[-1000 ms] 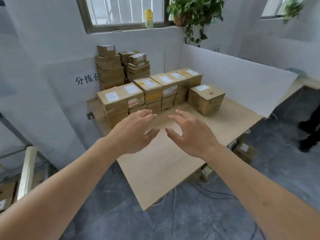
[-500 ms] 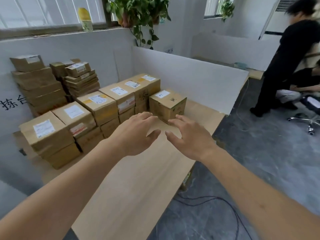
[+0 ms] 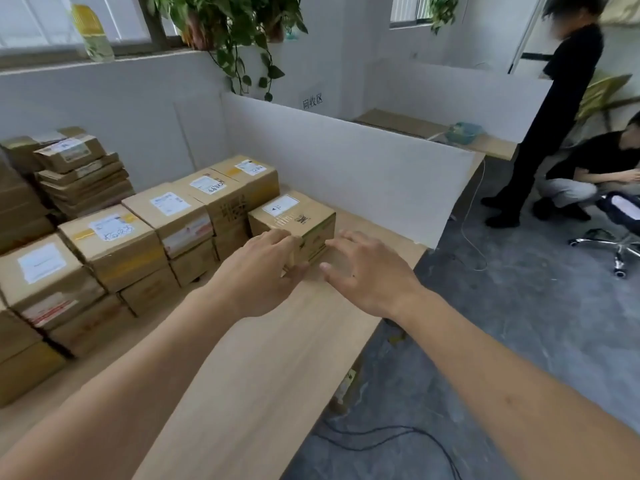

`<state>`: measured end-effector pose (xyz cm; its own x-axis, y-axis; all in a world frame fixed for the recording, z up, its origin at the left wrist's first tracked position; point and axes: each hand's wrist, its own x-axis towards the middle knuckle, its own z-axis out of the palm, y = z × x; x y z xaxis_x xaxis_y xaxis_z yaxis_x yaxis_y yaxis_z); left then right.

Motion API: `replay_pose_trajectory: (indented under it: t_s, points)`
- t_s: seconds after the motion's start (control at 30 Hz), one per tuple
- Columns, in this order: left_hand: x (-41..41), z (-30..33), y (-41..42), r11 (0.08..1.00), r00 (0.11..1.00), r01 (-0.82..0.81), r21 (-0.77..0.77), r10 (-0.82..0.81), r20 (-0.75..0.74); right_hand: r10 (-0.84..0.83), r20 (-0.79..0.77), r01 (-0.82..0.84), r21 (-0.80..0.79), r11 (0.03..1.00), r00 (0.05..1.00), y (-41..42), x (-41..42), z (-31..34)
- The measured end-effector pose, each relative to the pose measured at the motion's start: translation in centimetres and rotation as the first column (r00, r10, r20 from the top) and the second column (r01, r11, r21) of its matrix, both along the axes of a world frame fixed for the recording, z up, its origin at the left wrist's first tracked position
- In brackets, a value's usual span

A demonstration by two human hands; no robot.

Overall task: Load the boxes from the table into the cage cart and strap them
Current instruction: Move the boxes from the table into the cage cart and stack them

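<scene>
Step in hand: first pickup; left hand (image 3: 258, 271) and right hand (image 3: 369, 271), fingers spread and holding nothing, flank the small brown labelled cardboard box (image 3: 294, 220) standing alone on the pale wooden table (image 3: 242, 375); next, both palms likely must clamp its sides.

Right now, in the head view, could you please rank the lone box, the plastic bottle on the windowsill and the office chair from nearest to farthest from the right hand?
1. Lone box, just ahead-left of the right hand.
2. Office chair, far right on the floor.
3. Plastic bottle, far left on the windowsill.
</scene>
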<state>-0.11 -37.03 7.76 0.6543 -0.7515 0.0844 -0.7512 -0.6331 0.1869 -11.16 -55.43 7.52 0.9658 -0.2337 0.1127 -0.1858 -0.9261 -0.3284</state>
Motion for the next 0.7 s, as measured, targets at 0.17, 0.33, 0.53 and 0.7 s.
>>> replay_pose_trajectory:
  t_s: [0.17,0.33,0.53,0.7]
  points:
    - [1.2,-1.9,-7.0,0.993,0.991,-0.122,0.000,0.122,-0.059,0.096,-0.066,-0.096,0.001,0.995,0.993,-8.7,2.7,-1.2]
    - [2.6,-2.3,-11.2,0.971,0.968,-0.239,-0.002,0.238,-0.081,0.195,-0.080,-0.194,0.015,0.981,0.978,-14.3,6.0,-1.9]
    - [6.3,-3.1,-14.6,0.945,0.941,-0.326,0.026,0.327,-0.090,0.274,-0.084,-0.271,0.044,0.962,0.958,-17.6,11.6,-3.9]
    - [11.5,-6.0,-16.4,0.933,0.927,-0.354,0.062,0.359,-0.105,0.308,-0.105,-0.303,0.062,0.951,0.946,-19.9,17.3,-5.8]
